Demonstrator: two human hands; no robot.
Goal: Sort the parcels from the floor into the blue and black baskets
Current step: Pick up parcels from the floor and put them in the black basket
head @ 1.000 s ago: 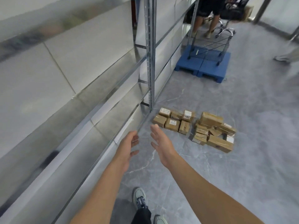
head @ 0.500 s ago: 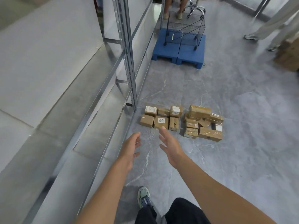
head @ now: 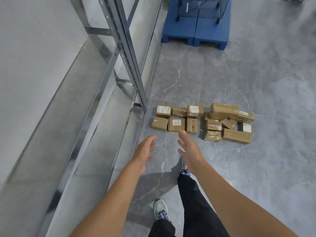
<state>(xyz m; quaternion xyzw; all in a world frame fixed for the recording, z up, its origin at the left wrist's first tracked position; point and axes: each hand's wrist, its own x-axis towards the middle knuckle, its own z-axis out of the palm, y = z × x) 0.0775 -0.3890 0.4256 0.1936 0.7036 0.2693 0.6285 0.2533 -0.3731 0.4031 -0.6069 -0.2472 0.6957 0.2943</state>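
both the left hand (head: 145, 152) and right hand (head: 189, 149) reach out, fingers loosely spread, holding nothing. brown taped cardboard parcels (head: 201, 123) sit clustered on the grey marbled floor (head: 273, 82) by the metal shelving's (head: 123, 48) foot; what looks like a black wire basket (head: 201, 6) stands on a blue plastic pallet (head: 195, 29) beyond.

We see brown parcels (head: 201, 123) with white labels on grey, white-veined floor (head: 256, 168); beyond, a blue pallet (head: 195, 34) under a black wire basket (head: 200, 6).

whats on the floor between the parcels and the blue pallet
Nothing. In the head view, the stretch from the parcels to the blue pallet is bare grey floor, with only tile seams and pale veining.
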